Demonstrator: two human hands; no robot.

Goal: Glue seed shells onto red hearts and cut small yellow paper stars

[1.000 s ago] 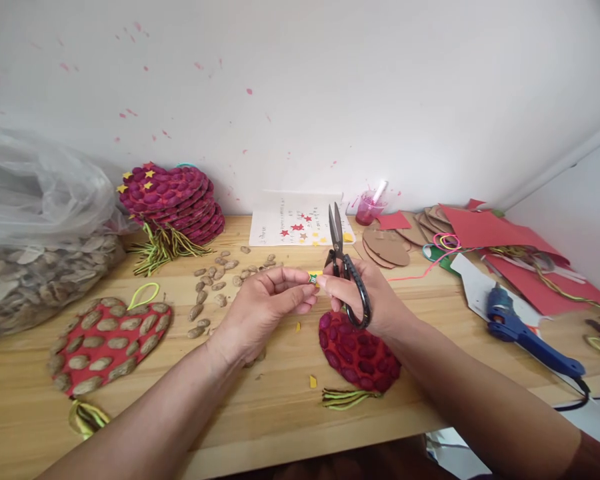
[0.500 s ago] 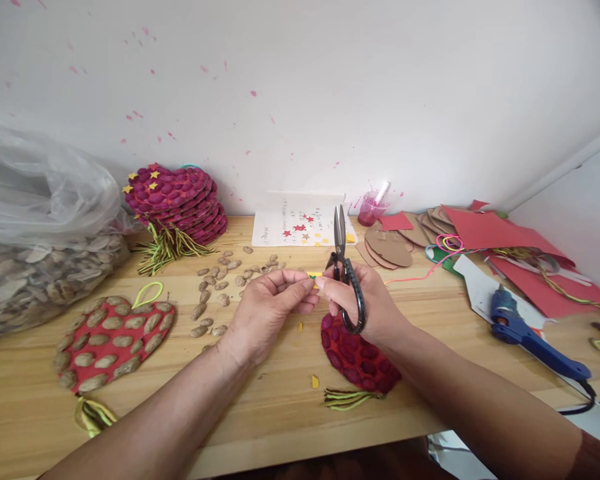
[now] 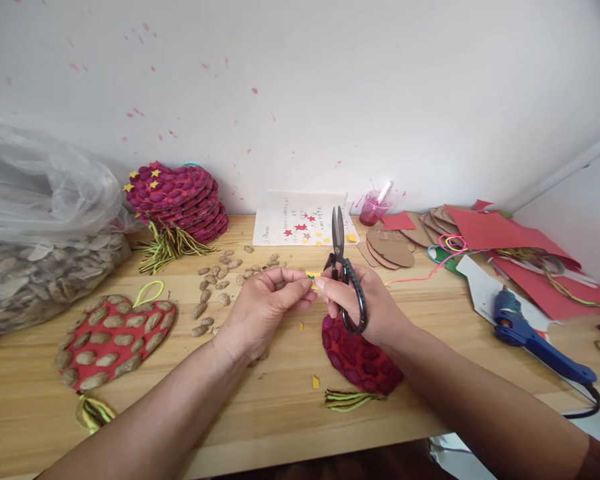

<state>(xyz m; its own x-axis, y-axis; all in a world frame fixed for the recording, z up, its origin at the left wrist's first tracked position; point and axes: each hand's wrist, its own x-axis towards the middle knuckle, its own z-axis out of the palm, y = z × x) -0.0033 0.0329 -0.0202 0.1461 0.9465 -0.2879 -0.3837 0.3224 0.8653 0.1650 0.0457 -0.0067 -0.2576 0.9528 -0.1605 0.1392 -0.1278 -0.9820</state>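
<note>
Between the fingertips of both hands is a small yellow piece of paper (image 3: 313, 275) with a green mark on it. My left hand (image 3: 275, 297) pinches its left side, thumb against fingers. My right hand (image 3: 365, 300) meets it from the right with thumb and finger, while black-handled scissors (image 3: 338, 233) hang in the same hand, blades pointing up and away. Below the right hand lies a heart covered in purple-painted peanuts (image 3: 355, 357), with a yarn tassel (image 3: 353, 399), partly hidden by the hand. Small yellow paper scraps (image 3: 315, 382) lie on the wooden table.
At left are a peanut-covered red heart (image 3: 113, 343), a plastic bag of peanuts (image 3: 45, 280) and stacked purple hearts (image 3: 180, 200). Loose peanuts (image 3: 200, 310) are scattered mid-table. Behind sits a paper sheet with stars (image 3: 275, 213). A blue glue gun (image 3: 540, 347) and red paper (image 3: 510, 230) lie right.
The view has shifted very slightly. Both hands stay together at the yellow paper, which shows a little more between the fingertips; the scissors remain in my right hand.
</note>
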